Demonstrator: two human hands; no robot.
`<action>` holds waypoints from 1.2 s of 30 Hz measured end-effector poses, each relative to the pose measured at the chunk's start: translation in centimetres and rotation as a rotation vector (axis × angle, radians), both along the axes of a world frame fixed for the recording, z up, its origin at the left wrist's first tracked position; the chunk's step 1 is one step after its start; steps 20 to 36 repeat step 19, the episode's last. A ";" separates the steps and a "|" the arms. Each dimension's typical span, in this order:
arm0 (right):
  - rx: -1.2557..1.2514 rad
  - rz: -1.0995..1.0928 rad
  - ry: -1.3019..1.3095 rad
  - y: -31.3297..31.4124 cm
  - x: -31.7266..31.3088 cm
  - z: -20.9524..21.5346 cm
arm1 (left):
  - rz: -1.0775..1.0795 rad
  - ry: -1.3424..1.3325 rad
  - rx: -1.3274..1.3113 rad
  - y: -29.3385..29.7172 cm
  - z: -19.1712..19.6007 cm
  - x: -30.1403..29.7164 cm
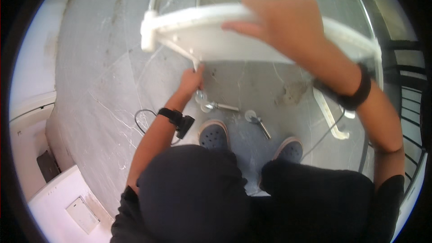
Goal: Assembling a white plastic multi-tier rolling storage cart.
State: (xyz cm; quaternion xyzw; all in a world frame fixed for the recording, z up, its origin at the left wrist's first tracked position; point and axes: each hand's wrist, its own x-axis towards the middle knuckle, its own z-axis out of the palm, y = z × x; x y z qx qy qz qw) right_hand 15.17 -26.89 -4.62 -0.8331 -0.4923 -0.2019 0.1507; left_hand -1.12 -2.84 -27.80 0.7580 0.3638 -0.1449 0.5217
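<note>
A white plastic rack [216, 49] with thin metal poles is tipped up in front of me. My right hand [283, 22] is closed over the near edge of its shelf panel, thumb below the edge, with some motion blur. Under the rack's left part, my left hand [192, 80] is wrapped round a caster leg, mostly hidden by the fingers; its pale wheel [200, 96] shows below them. The top of that hand meets the rack's lower corner. On the floor by my feet lie a second caster leg [222, 106] and a third caster leg [261, 125], each a short shiny tube with a wheel.
Another white plastic piece [332, 114] lies on the grey floor [103, 76] at the right, beneath my right forearm. A black railing [407, 101] runs along the right side. White walls or cabinets [67, 202] stand at the left. Thin cables hang near both wrists.
</note>
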 end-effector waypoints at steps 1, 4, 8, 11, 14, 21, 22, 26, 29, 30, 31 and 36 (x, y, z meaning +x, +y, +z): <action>-0.039 -0.029 0.032 -0.2 0.4 0.3 | -0.018 0.002 0.106 -0.9 1.3 0.3; -0.225 -0.123 0.069 -1.4 1.6 1.7 | -0.228 -0.451 0.864 -4.5 2.6 -1.9; -0.029 0.058 -0.002 -2.1 2.9 -0.8 | -0.910 -0.701 0.671 -6.5 4.5 -4.5; -0.022 0.065 0.068 -1.7 2.0 -1.4 | -1.175 -0.718 0.598 -7.5 2.9 -5.7; -0.086 -0.001 0.031 -1.6 1.4 -1.8 | -1.249 -0.601 0.632 -8.0 0.7 -6.0; -0.048 0.012 -0.021 -2.0 1.5 -2.4 | -1.063 -0.402 0.431 -7.6 1.6 -5.4; -0.048 0.012 -0.021 -2.0 1.5 -2.4 | -1.063 -0.402 0.431 -7.6 1.6 -5.4; -0.048 0.012 -0.021 -2.0 1.5 -2.4 | -1.063 -0.402 0.431 -7.6 1.6 -5.4; -0.048 0.012 -0.021 -2.0 1.5 -2.4 | -1.063 -0.402 0.431 -7.6 1.6 -5.4; -0.048 0.012 -0.021 -2.0 1.5 -2.4 | -1.063 -0.402 0.431 -7.6 1.6 -5.4; -0.048 0.012 -0.021 -2.0 1.5 -2.4 | -1.063 -0.402 0.431 -7.6 1.6 -5.4; -0.048 0.012 -0.021 -2.0 1.5 -2.4 | -1.063 -0.402 0.431 -7.6 1.6 -5.4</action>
